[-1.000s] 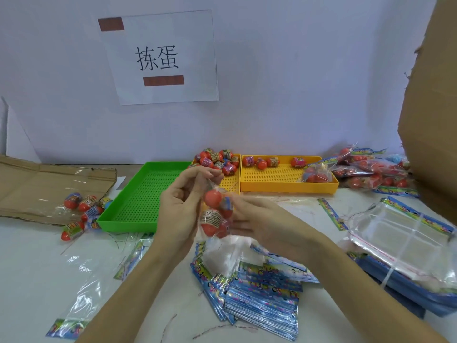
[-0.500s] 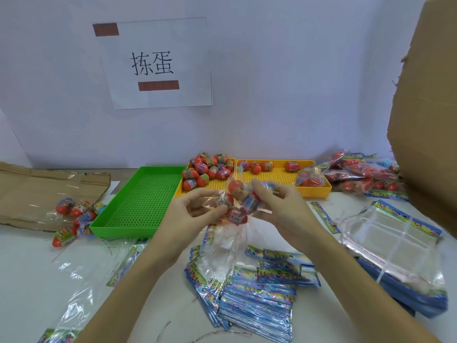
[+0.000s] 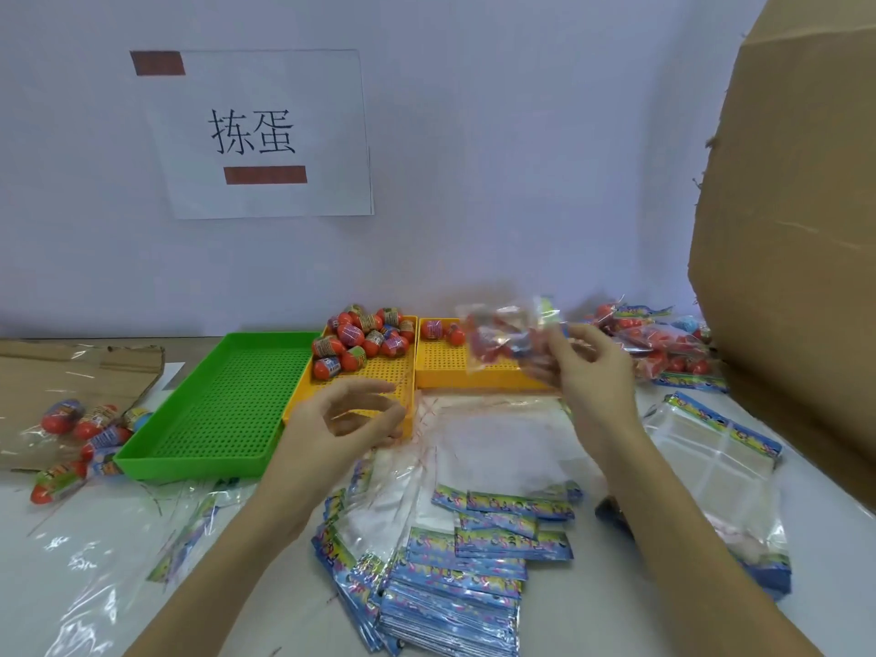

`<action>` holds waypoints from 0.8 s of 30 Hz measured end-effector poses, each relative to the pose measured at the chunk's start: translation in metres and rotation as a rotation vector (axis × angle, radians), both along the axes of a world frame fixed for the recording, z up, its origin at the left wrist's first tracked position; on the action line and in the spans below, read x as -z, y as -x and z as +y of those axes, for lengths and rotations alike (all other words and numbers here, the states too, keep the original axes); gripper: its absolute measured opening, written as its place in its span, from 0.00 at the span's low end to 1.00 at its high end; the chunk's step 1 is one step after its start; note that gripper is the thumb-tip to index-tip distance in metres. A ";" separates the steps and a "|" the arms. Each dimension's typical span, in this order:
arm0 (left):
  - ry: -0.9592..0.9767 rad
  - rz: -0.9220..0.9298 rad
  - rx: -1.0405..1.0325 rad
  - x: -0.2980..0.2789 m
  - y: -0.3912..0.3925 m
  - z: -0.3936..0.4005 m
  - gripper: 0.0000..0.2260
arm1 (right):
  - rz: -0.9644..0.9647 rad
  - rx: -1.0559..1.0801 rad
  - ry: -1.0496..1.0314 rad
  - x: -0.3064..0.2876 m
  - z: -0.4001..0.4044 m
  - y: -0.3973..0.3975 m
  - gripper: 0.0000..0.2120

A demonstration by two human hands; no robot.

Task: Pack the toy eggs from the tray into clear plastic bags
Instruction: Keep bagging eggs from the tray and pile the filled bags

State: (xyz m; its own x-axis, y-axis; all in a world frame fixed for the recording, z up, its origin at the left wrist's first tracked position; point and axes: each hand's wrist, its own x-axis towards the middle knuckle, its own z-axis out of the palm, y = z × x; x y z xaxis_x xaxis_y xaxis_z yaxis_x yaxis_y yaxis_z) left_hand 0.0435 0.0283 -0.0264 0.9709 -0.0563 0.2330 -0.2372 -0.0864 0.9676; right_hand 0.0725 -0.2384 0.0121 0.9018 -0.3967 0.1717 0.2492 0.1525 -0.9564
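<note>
My right hand (image 3: 585, 372) holds a filled clear bag of red toy eggs (image 3: 502, 336), blurred, above the right yellow tray (image 3: 443, 372). My left hand (image 3: 343, 422) hovers with loosely curled fingers and nothing in it, over the front edge of the left yellow tray (image 3: 379, 377). A heap of red toy eggs (image 3: 362, 341) fills that tray's far end. Two more eggs (image 3: 443, 330) lie in the right tray. A stack of flat clear bags with blue headers (image 3: 445, 576) lies on the table in front of me.
A green tray (image 3: 227, 405) stands left of the yellow ones. Packed bags pile up at the far right (image 3: 663, 343) and on the left (image 3: 80, 433). A tall cardboard box (image 3: 796, 230) stands on the right, flat cardboard (image 3: 57, 372) on the left. Larger clear bags (image 3: 711, 448) lie at right.
My right hand has carried the filled bag up and to the right, over the right yellow tray. My left hand has let go of it and now hangs free.
</note>
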 end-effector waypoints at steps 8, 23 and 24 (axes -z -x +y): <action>-0.712 -0.422 0.422 0.017 0.022 -0.030 0.19 | 0.158 -0.089 -0.424 0.003 -0.021 -0.005 0.20; -0.781 -0.693 0.180 0.014 0.014 -0.025 0.03 | 0.239 -0.354 0.398 0.010 0.012 0.000 0.15; -0.717 -0.665 0.164 0.012 0.013 -0.024 0.03 | 0.216 -0.391 0.448 0.010 0.012 0.000 0.14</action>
State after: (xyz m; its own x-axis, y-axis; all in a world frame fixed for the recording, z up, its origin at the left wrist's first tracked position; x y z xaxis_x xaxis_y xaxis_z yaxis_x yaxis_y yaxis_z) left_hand 0.0301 0.0038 -0.0387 0.6226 -0.5187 0.5859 -0.7742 -0.5172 0.3649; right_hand 0.0729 -0.2261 0.0022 0.9984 0.0378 0.0427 0.0503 -0.2336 -0.9710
